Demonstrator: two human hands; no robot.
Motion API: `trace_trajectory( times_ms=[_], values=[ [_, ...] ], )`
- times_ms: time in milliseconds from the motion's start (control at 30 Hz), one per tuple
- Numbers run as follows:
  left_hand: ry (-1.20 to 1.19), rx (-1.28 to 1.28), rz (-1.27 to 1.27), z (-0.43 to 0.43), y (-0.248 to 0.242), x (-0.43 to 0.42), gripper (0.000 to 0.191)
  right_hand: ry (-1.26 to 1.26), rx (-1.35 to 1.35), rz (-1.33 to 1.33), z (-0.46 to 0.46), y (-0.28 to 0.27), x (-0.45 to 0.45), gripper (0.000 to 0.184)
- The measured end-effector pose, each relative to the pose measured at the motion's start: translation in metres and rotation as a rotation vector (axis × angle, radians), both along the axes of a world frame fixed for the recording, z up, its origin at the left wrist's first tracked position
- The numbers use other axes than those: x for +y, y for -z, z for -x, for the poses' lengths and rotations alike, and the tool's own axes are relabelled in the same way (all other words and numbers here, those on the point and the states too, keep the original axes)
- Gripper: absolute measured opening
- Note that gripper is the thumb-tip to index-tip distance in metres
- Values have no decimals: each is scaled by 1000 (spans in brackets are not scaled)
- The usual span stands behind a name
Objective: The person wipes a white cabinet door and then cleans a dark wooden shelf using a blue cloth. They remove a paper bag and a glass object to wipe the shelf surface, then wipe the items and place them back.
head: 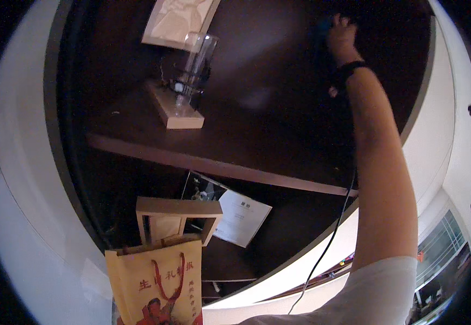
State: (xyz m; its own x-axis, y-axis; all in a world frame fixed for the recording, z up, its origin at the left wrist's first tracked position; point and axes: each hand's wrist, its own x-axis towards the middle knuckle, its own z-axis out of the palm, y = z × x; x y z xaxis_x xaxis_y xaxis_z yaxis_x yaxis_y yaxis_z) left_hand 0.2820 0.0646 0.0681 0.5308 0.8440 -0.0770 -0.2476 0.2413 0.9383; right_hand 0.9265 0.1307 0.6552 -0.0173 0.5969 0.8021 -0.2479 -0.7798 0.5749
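Note:
My right hand [342,35] reaches far over a dark wooden shelf [260,134], near its upper right in the view. A black band is round the wrist. Beside the fingers is a dim teal patch, perhaps a cloth; shadow hides whether the fingers grip it. A small pinkish thing [333,91] shows below the wrist, too dark to name. To the left on the shelf, a clear glass cylinder [203,53] with dark bands stands on a light wooden base [184,122], in front of a pale picture panel [174,22]. My left hand is out of view.
On the level below are a light wooden frame [178,206] and a tilted printed sheet [243,219]. A tan paper gift bag [158,280] with red cord handles stands before them at lower left. A black cable [329,248] hangs past the shelf's edge beside my arm.

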Motion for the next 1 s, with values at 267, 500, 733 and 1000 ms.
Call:
trace_trajectory(
  times_ms=[267, 500, 733, 1000],
  values=[
    [-29, -10, 0, -9, -17, 6, 70, 173, 304, 478, -59, 53, 26, 26],
    [6, -26, -46, -12, -14, 16, 76, -402, 1197, 816, 28, 113, 86, 37],
    [32, 0, 16, -10, -19, 11, 72, -400, 1345, 898, 88, 171, 158, 59],
    [5, -34, -56, -15, -13, 8, 69, -432, 2007, 657, 179, 143, 2, 68]
  ],
)
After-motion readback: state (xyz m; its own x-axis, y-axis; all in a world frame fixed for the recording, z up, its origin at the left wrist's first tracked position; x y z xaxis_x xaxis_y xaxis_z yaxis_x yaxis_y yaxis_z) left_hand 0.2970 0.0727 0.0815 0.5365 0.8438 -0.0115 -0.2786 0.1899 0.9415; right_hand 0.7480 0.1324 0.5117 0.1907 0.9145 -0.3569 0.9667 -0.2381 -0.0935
